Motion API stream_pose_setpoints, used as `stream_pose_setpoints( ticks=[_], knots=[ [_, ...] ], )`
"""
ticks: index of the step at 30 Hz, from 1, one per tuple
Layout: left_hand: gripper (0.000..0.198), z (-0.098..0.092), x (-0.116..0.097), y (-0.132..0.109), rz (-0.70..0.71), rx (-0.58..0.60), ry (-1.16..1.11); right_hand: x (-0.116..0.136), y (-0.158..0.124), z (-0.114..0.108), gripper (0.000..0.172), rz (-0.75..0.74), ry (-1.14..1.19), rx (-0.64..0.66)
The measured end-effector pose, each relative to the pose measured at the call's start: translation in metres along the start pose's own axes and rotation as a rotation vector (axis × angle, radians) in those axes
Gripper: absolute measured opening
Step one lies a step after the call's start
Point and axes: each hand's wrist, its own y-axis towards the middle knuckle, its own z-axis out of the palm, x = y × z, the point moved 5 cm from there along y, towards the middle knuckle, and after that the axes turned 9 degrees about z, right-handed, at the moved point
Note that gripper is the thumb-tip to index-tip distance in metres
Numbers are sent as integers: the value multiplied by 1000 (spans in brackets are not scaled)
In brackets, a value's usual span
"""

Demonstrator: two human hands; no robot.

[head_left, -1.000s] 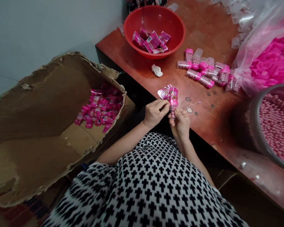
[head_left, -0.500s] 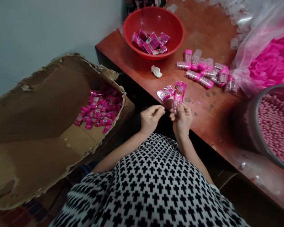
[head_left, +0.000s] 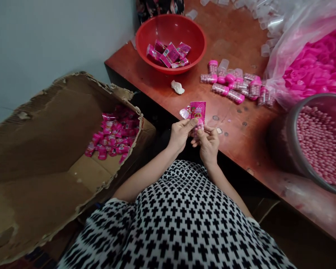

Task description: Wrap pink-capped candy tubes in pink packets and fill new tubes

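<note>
Pink printed packet (head_left: 198,113) upright between both hands, clear tube of pink beads (head_left: 197,130) showing below it, mostly hidden by fingers. Left hand (head_left: 180,135): fingers (head_left: 186,124) pressed together against packet's lower edge, grip hard to make out. Right hand (head_left: 209,146): fingers (head_left: 208,136) curled round tube. Crinkled foil wrapper (head_left: 184,113) just left of packet, partly behind it. Red plastic bowl (head_left: 170,23) beyond packet, torn cardboard box (head_left: 58,112) left, grey tub of glossy pink beads (head_left: 289,145) right
</note>
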Motion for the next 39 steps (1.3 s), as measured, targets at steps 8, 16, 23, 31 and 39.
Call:
stream_pose_setpoints(
  ticks=[8, 16, 23, 31, 39],
  knots=[
    [39, 7, 13, -16, -35, -63, -17, 2, 2, -4, 30, -3, 30, -41],
    [32, 2, 10, -10, -73, 5, -221, -3, 7, 0, 30, 304, 251, 200],
    [35, 6, 7, -6, -99, -29, -170, -6, -1, -3, 33, 222, 145, 231],
    [34, 5, 2, -8, -95, -109, -189, -6, -2, -5, 27, 167, 112, 182],
    [24, -7, -6, -10, 218, -84, 276, -4, -3, -5, 32, 163, 53, 160]
  ],
)
